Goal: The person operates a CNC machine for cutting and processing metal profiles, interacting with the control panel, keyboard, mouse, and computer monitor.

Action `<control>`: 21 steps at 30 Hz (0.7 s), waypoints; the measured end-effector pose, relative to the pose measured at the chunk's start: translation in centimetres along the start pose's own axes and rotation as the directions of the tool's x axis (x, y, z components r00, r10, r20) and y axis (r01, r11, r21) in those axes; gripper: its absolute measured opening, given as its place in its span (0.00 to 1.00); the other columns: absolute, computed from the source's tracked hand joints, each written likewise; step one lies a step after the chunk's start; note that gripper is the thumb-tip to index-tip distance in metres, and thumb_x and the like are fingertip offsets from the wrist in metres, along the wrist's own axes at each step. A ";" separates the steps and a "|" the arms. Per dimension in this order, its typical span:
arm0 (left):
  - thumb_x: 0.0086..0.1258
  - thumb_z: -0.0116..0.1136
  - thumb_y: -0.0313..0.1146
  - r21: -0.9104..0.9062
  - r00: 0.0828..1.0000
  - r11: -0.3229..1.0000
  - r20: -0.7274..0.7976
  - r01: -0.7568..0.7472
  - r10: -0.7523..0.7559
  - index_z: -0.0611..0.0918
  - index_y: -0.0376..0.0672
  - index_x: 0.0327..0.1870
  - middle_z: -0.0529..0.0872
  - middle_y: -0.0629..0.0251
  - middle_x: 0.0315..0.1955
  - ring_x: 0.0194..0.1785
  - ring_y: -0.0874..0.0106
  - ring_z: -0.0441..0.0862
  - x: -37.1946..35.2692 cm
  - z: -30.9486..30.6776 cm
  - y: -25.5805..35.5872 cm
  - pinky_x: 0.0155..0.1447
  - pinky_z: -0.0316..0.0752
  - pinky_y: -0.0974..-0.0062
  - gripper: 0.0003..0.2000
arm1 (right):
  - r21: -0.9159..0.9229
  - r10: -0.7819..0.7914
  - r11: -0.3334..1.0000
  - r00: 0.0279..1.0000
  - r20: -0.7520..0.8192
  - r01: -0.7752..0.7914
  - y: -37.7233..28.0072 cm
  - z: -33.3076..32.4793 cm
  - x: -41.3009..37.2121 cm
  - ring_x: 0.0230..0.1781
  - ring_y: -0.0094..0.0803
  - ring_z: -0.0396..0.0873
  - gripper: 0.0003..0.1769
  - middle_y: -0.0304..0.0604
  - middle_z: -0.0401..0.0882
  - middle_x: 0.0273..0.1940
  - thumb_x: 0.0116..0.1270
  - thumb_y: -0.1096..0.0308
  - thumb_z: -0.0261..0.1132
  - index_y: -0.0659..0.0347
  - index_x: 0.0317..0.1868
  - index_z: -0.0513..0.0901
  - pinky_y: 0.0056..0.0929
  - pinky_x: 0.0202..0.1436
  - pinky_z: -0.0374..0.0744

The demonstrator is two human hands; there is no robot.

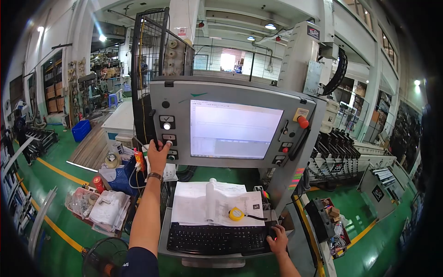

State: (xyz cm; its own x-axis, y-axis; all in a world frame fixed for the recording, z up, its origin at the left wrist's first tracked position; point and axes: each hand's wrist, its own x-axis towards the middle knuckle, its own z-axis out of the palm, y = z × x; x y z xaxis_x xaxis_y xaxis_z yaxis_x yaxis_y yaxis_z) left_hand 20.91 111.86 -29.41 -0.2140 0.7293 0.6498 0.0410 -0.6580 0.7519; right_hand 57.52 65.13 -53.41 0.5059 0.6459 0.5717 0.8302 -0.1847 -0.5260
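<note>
I saw the left hand (159,150), fingers apart, touching a button (169,143) left of the screen (235,131). The right hand (278,239) covered the mouse (270,232) at the right end of the keyboard (212,239); its grip I could not tell. Papers (190,203) and a tape measure (236,213) lay behind the keyboard.

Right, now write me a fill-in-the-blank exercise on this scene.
The left hand is at the panel's ____ edge.
The yellow ____ lies on the papers.
The right hand is by the right end of the black ____.
The large knob at the panel's upper right is ____ in color.

Missing words: left; tape measure; keyboard; red.
</note>
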 end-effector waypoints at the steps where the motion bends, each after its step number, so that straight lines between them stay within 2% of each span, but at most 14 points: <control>1: 0.66 0.76 0.32 0.007 1.000 1.000 0.002 0.004 -0.004 0.74 0.44 0.35 0.71 0.78 0.28 0.31 0.83 0.67 0.0 -0.1 0.1 0.35 0.64 0.80 0.16 | -0.004 0.001 1.000 1.000 0.006 -0.001 0.1 0.1 0.0 0.61 0.55 0.82 0.29 0.53 0.81 0.62 0.51 0.61 0.73 0.60 0.55 0.86 0.47 0.63 0.80; 10: 0.66 0.75 0.34 -0.042 1.000 0.999 -0.025 -0.006 0.005 0.74 0.42 0.35 0.73 0.76 0.26 0.30 0.81 0.67 -0.2 0.1 0.4 0.34 0.66 0.79 0.16 | 0.004 0.031 0.999 0.998 0.048 -0.032 0.2 0.0 0.0 0.64 0.55 0.79 0.34 0.54 0.78 0.64 0.52 0.63 0.74 0.60 0.63 0.81 0.47 0.68 0.78; 16: 0.67 0.75 0.34 -0.031 1.000 1.000 -0.020 0.002 -0.003 0.74 0.41 0.35 0.73 0.75 0.25 0.29 0.81 0.67 -0.2 0.0 0.4 0.33 0.66 0.78 0.16 | 0.062 0.043 0.997 0.993 0.112 -0.051 0.1 0.2 0.4 0.69 0.59 0.73 0.33 0.58 0.73 0.68 0.59 0.64 0.74 0.62 0.66 0.77 0.50 0.71 0.74; 19: 0.68 0.75 0.35 -0.029 1.000 1.000 -0.017 0.011 -0.011 0.74 0.42 0.35 0.73 0.76 0.26 0.30 0.81 0.68 -0.1 0.0 0.4 0.34 0.66 0.78 0.16 | 0.025 -0.013 1.000 0.997 0.079 0.011 0.3 0.4 0.5 0.68 0.55 0.75 0.32 0.56 0.73 0.67 0.61 0.67 0.73 0.63 0.66 0.77 0.45 0.71 0.76; 21: 0.68 0.75 0.35 -0.027 1.000 1.000 -0.016 0.013 -0.014 0.74 0.42 0.35 0.73 0.76 0.27 0.31 0.81 0.68 -0.2 0.0 0.5 0.35 0.66 0.78 0.16 | 0.030 -0.001 1.000 0.996 0.090 -0.002 0.2 0.3 0.5 0.68 0.55 0.74 0.32 0.56 0.73 0.67 0.62 0.67 0.73 0.63 0.67 0.77 0.45 0.71 0.76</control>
State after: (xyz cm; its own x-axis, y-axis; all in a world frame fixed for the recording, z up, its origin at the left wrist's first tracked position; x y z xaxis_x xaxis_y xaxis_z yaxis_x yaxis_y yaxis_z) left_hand 21.01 111.40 -29.17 -0.2305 0.7352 0.6375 0.0116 -0.6530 0.7573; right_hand 57.83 65.62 -53.40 0.4821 0.7103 0.5129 0.8219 -0.1639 -0.5456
